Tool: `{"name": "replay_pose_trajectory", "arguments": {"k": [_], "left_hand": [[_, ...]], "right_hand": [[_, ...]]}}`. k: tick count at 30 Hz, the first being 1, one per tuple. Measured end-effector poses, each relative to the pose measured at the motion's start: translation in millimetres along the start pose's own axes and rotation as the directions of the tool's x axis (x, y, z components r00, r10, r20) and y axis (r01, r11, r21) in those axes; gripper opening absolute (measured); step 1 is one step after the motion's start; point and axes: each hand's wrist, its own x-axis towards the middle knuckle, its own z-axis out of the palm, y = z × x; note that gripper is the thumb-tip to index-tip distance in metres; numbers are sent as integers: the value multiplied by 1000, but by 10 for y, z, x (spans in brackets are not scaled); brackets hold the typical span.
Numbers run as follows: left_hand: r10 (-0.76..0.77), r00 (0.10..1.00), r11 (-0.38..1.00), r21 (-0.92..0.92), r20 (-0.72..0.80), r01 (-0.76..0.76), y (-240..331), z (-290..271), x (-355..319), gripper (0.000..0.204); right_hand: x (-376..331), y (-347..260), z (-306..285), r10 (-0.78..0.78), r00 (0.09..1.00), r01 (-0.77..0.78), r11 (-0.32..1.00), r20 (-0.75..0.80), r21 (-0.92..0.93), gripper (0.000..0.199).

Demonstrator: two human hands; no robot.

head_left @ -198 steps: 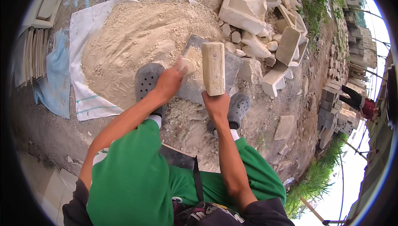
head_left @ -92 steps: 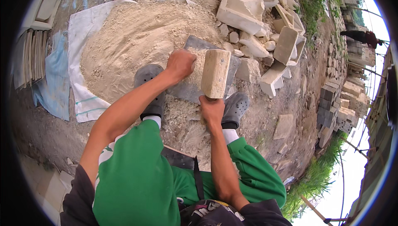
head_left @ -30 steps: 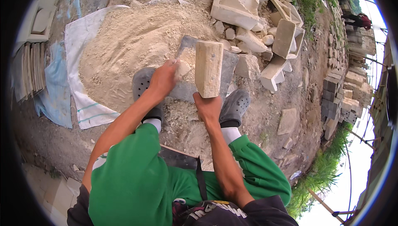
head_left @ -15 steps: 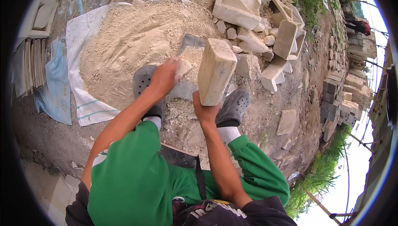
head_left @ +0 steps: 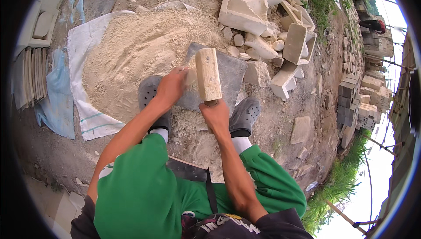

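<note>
In my right hand (head_left: 215,116) is the handle of a wooden mallet (head_left: 208,74), its blocky head worn and pale with dust. The mallet head hangs over a flat grey slab (head_left: 230,70) that lies on the ground between my feet. My left hand (head_left: 172,86) is at the slab's left side, fingers closed around a pale stone-like chunk (head_left: 191,75), slightly blurred. Left of the slab a heap of crushed pale powder and crumbs (head_left: 131,50) spreads over a white sack cloth (head_left: 81,59).
Broken pale block pieces (head_left: 245,10) are piled beyond the slab to the right. My grey clogs (head_left: 245,115) flank the slab. A blue cloth (head_left: 61,94) and stacked thin boards (head_left: 35,74) lie at the left. Stacked blocks (head_left: 348,100) and grass (head_left: 333,195) line the right.
The mallet has come down from a higher position, its head now smaller in view and further left. More of the grey slab shows. My left hand has shifted slightly left and still grips the chunk.
</note>
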Motion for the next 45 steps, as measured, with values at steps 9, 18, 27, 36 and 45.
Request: {"name": "replay_pose_trajectory", "arguments": {"k": [9,18,27,36,45], "left_hand": [[10,1000,999,-33,8,-10,87,-21,-32,49],[44,998,998,-42,-37,-45,96,-30,-18,49],[14,1000,999,-36,-1,-14,65,-24,-35,49],[19,1000,1000,4,-19,-19,76,-7,10,52],[-24,999,991,130,26,20,139,-44,-52,57]], "right_hand": [[58,268,189,-126,987,120,991,-101,-64,42],[-80,178,128,-223,947,260,955,-230,142,39],[-239,17,-251,-43,992,63,982,-117,178,37],[-158,173,108,-294,910,382,869,-291,314,30],[-151,-15,-151,-93,993,107,974,-79,200,47]]}}
